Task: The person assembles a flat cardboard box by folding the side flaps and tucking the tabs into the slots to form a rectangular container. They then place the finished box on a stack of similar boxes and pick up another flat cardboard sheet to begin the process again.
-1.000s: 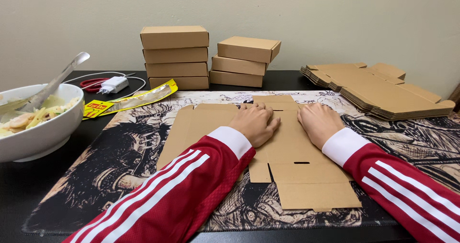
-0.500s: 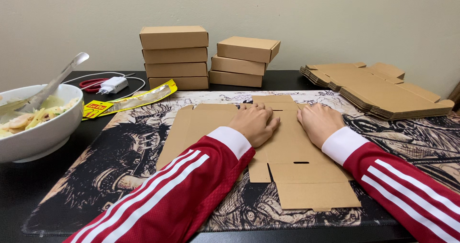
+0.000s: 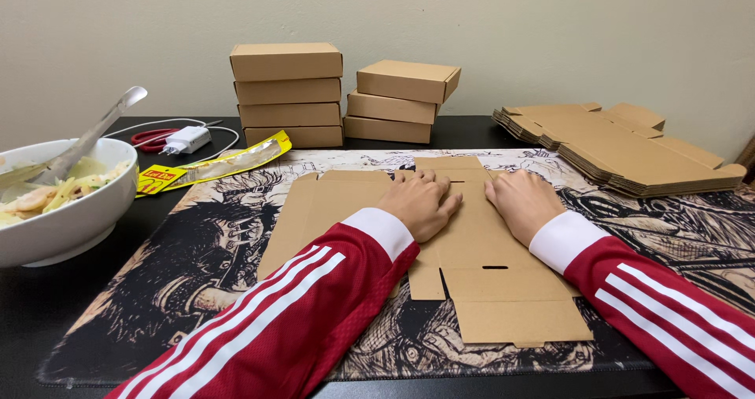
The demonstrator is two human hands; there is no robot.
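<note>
A flat, unfolded brown cardboard box blank (image 3: 480, 281) lies on a black-and-white illustrated desk mat (image 3: 197, 265). My left hand (image 3: 418, 202) presses palm-down on the blank's middle, fingers together and pointing away from me. My right hand (image 3: 521, 204) lies flat beside it, a narrow strip of cardboard showing between the two. Both arms wear red sleeves with white stripes and white cuffs. Neither hand holds anything.
Two stacks of folded brown boxes stand at the back, a taller one (image 3: 287, 92) and a shorter one (image 3: 397, 100). A pile of flat blanks (image 3: 629, 147) sits at right. At left are a white bowl of food with a spoon (image 3: 55, 202), a yellow wrapper (image 3: 212, 163), a white charger (image 3: 187, 139).
</note>
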